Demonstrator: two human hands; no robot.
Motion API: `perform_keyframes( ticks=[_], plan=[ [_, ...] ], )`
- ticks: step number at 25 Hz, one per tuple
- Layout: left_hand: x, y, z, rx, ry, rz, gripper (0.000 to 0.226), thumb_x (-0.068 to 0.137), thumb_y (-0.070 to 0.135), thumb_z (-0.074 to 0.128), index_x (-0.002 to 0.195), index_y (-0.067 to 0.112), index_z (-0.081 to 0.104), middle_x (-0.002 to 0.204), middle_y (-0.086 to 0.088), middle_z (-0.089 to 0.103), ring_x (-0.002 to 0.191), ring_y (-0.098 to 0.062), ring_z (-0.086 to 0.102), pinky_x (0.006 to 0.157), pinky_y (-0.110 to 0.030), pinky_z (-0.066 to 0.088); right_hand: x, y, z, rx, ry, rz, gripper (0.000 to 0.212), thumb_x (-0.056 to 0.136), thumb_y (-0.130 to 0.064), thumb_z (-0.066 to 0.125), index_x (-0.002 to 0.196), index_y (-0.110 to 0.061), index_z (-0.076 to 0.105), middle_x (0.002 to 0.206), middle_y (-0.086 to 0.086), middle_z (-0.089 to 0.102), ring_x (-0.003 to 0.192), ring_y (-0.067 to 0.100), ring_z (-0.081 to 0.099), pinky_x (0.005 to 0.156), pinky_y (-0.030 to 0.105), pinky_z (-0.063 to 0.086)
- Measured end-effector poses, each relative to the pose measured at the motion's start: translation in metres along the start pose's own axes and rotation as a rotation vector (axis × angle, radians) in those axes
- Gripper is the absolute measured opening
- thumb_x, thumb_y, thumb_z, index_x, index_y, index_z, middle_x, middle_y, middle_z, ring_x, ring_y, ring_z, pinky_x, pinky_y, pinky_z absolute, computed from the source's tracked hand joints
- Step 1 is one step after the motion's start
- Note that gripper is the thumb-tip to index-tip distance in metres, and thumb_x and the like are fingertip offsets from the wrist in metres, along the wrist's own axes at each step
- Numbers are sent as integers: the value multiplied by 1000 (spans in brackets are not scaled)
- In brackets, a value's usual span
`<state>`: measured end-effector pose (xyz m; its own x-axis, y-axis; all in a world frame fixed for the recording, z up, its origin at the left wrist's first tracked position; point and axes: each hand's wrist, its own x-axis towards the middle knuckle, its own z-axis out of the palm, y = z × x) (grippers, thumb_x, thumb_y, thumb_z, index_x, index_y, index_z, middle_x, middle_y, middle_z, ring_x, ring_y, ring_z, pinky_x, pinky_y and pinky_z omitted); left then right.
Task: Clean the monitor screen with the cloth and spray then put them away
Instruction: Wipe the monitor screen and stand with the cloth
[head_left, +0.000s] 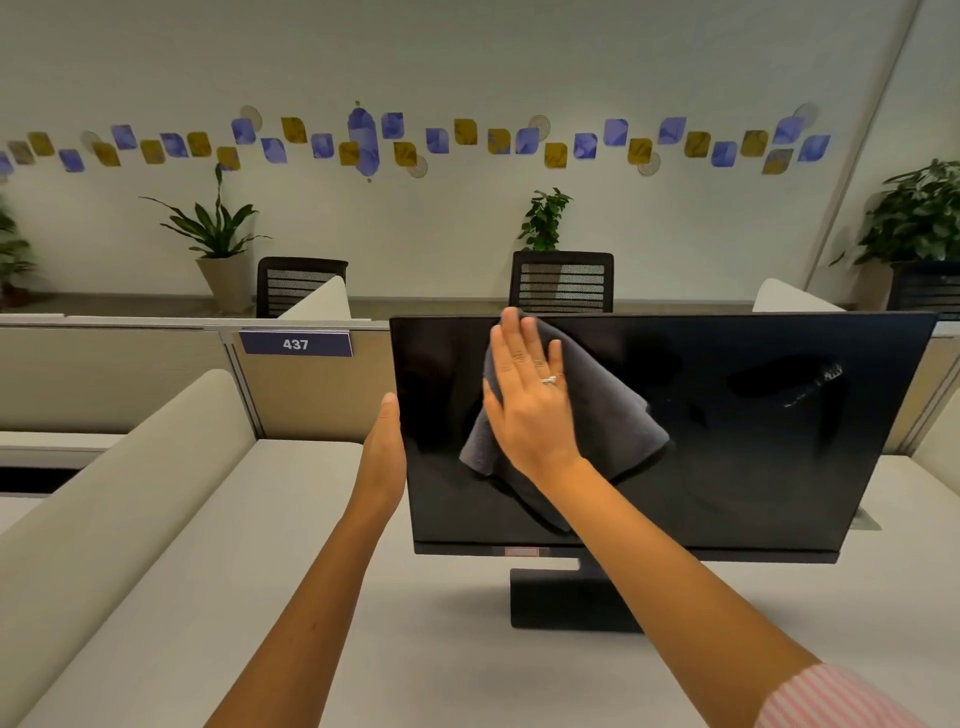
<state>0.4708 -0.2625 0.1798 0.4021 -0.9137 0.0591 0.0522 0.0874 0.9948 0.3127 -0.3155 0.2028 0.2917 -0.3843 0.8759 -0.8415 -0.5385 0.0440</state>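
Note:
A black monitor (727, 457) stands on a white desk (415, 649), its screen dark. My right hand (530, 395) lies flat, fingers together, and presses a dark grey cloth (613, 415) against the upper left part of the screen. My left hand (384, 452) grips the monitor's left edge, fingers hidden behind the frame. A wet streak (815, 387) shows on the right part of the screen. No spray bottle is in view.
A cream divider (119, 493) runs along the desk's left side. A low partition with a "437" sign (295, 344) stands behind. Two black mesh chairs (561, 283) and potted plants (218, 244) line the far wall. The monitor's base (566, 603) sits mid-desk.

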Motion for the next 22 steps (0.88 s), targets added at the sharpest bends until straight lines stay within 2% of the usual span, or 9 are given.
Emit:
perform_keyframes(
  ticks=[4, 9, 19, 22],
  plan=[
    [0, 0, 0, 33, -26, 22, 54, 99, 46, 19, 146, 21, 27, 152, -3, 31, 140, -21, 28, 117, -42, 22, 12, -32, 12, -29, -67, -110, 57, 94, -30, 37, 144, -3, 31, 152, 15, 30, 142, 29, 23, 116, 45, 14],
    [2, -1, 2, 57, -42, 30, 54, 98, 46, 19, 146, 22, 26, 153, -2, 30, 140, -20, 27, 117, -42, 21, 15, -21, 9, -46, -66, -109, 62, 91, -34, 43, 145, -5, 32, 153, 11, 30, 143, 25, 24, 118, 41, 13],
    [-4, -2, 11, -34, -27, -17, 52, 99, 44, 22, 148, 24, 17, 155, 1, 22, 142, -19, 21, 113, -32, 19, -8, 43, -19, -123, -33, 99, 75, 84, -33, 48, 148, -6, 20, 156, 12, 18, 146, 23, 7, 119, 42, 9],
    [-4, -4, 16, 119, -4, 112, 53, 99, 43, 22, 148, 28, 8, 158, 4, 10, 145, -19, 10, 116, -37, 12, -17, 70, -31, -150, -41, 138, 75, 85, -34, 45, 149, -6, 17, 157, 12, 15, 146, 23, 7, 119, 43, 9]
  ],
)
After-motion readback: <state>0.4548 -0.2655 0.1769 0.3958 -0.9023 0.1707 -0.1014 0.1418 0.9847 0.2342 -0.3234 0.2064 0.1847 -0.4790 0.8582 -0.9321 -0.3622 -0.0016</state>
